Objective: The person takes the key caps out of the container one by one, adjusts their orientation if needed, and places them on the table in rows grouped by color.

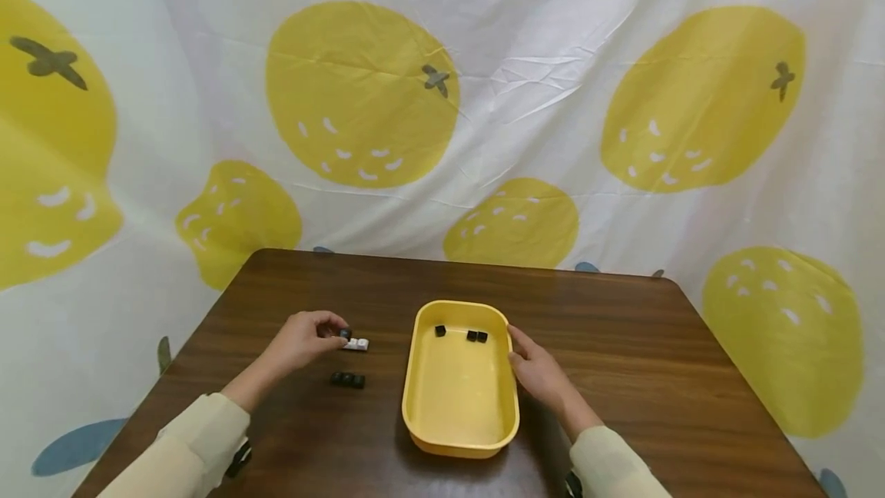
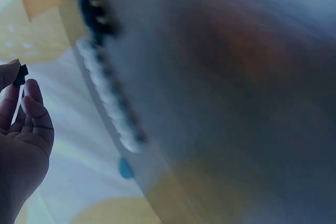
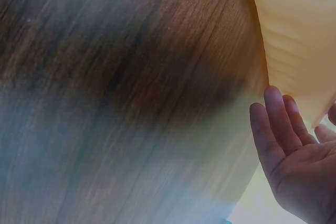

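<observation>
Between thumb and fingers, my left hand (image 1: 307, 340) pinches a small black keycap (image 2: 21, 75), held just above a row of white keycaps (image 1: 358, 344). The left end of that row is hidden by the hand in the head view. Closer to me, a short row of black keycaps (image 1: 347, 380) lies on the table. My right hand (image 1: 539, 375) touches the right side of a yellow tray (image 1: 461, 448), its fingers (image 3: 281, 119) fairly straight along the outer wall. Inside the tray, three black keycaps (image 1: 440, 331) lie toward the far end.
The brown wooden table (image 1: 615, 344) carries everything. Behind it hangs a white curtain (image 1: 512, 129) printed with yellow lemons. The left wrist view is blurred over the keycap rows.
</observation>
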A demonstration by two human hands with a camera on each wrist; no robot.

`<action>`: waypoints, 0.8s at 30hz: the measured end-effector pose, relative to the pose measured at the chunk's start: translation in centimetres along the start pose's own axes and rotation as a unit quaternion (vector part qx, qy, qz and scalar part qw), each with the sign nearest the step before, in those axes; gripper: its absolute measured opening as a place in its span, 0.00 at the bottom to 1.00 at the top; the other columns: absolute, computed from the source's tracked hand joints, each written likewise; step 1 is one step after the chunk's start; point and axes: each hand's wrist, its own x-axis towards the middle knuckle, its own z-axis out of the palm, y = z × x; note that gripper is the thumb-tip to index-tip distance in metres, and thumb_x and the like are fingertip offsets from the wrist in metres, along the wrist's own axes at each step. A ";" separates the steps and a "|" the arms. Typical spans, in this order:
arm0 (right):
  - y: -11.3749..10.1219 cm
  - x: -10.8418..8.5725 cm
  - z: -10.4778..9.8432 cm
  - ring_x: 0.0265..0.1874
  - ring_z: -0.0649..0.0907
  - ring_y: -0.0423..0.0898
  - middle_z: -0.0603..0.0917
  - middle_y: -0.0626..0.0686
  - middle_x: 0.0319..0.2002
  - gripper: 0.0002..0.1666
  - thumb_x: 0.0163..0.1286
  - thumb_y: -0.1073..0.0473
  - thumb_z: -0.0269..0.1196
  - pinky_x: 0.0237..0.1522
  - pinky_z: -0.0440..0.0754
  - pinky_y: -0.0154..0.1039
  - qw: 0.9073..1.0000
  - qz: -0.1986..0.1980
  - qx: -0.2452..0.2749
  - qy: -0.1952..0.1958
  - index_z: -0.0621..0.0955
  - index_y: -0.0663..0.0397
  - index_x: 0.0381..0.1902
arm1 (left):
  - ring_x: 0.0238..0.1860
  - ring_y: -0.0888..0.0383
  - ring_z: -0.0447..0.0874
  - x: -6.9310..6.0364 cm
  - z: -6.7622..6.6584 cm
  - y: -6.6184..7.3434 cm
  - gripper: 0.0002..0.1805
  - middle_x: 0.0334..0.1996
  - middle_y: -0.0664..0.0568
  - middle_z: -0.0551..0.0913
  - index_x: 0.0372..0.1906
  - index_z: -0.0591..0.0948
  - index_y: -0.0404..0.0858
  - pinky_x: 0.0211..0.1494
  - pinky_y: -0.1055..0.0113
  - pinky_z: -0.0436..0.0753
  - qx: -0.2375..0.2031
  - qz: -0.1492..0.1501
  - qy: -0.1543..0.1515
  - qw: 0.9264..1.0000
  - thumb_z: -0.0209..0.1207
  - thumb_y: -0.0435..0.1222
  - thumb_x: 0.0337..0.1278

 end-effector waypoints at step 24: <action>0.0 0.1 0.2 0.44 0.81 0.52 0.80 0.65 0.56 0.32 0.77 0.60 0.50 0.50 0.76 0.53 1.000 0.005 -0.024 0.000 0.60 0.53 0.77 | 0.28 0.63 0.75 -3.2 0.5 -4.6 0.07 0.25 0.58 0.79 0.33 0.84 0.38 0.32 0.67 0.74 0.049 0.006 -0.054 0.997 0.72 0.33 0.48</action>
